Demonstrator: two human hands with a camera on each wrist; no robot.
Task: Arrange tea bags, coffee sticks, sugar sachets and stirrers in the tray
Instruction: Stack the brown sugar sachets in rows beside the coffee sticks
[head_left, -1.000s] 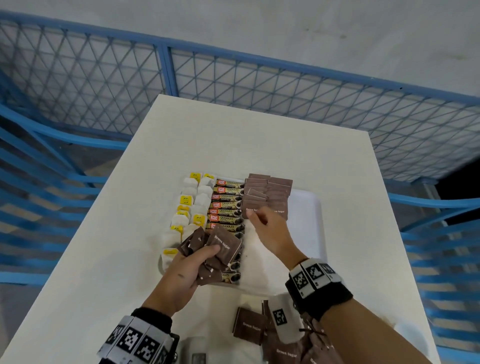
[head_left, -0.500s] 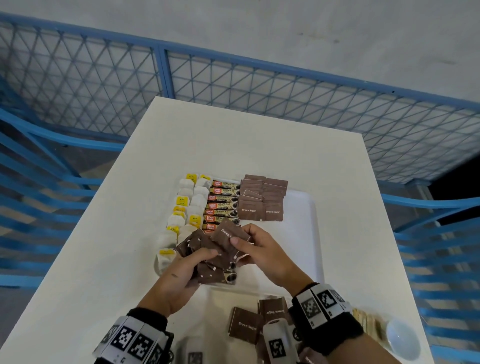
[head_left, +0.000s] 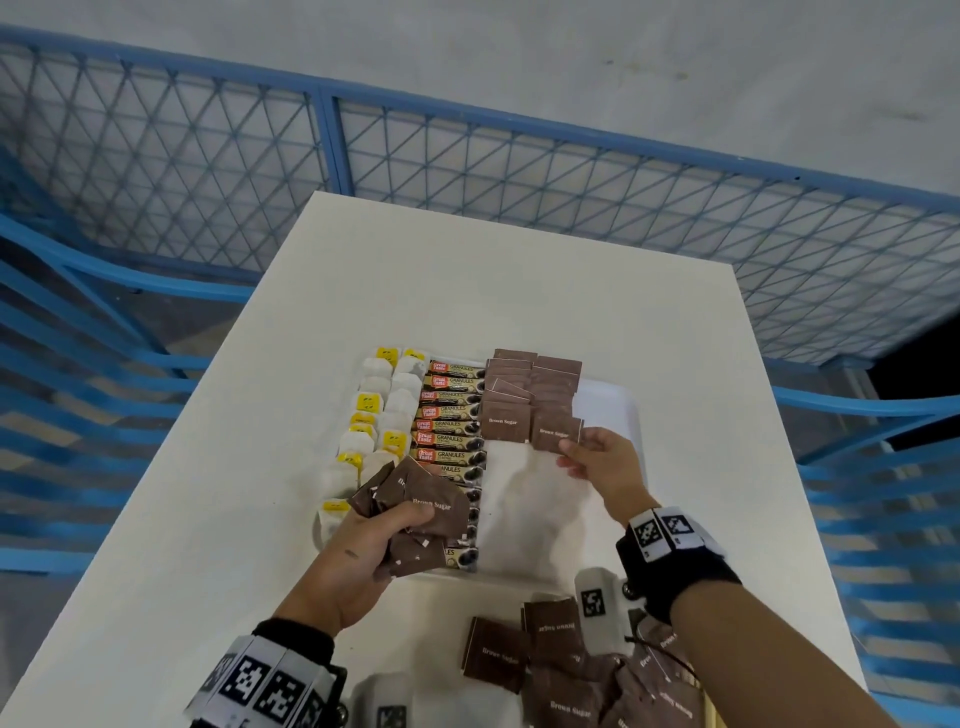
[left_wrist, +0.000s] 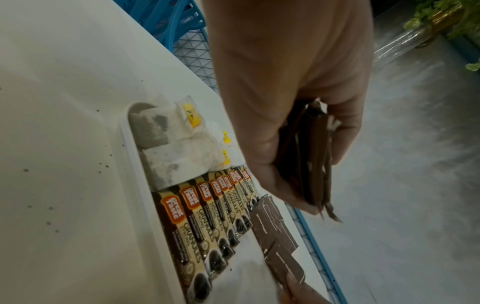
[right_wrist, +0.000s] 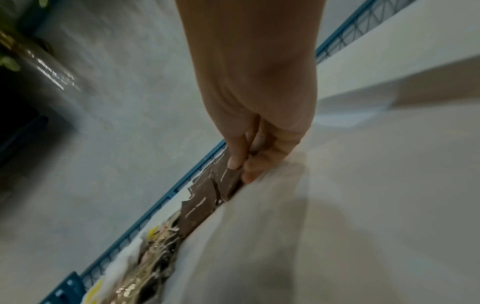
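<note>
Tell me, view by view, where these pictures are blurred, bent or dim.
Head view: sharp at the tray, fence rails bowed by the wide lens, right edge smeared. Left wrist view: coffee sticks crisp, floor streaked with blur. Right wrist view: dim and motion-blurred throughout; the right hand and its sachet are soft.

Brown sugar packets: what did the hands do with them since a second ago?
The right hand came back to the bunch in the left hand, took one sachet and carried it out to the right-hand sugar column, where it now pinches it at the near end. The left hand kept gripping its bunch over the tray. Tea bags, coffee sticks and the loose sachets by the table edge stayed put.
</note>
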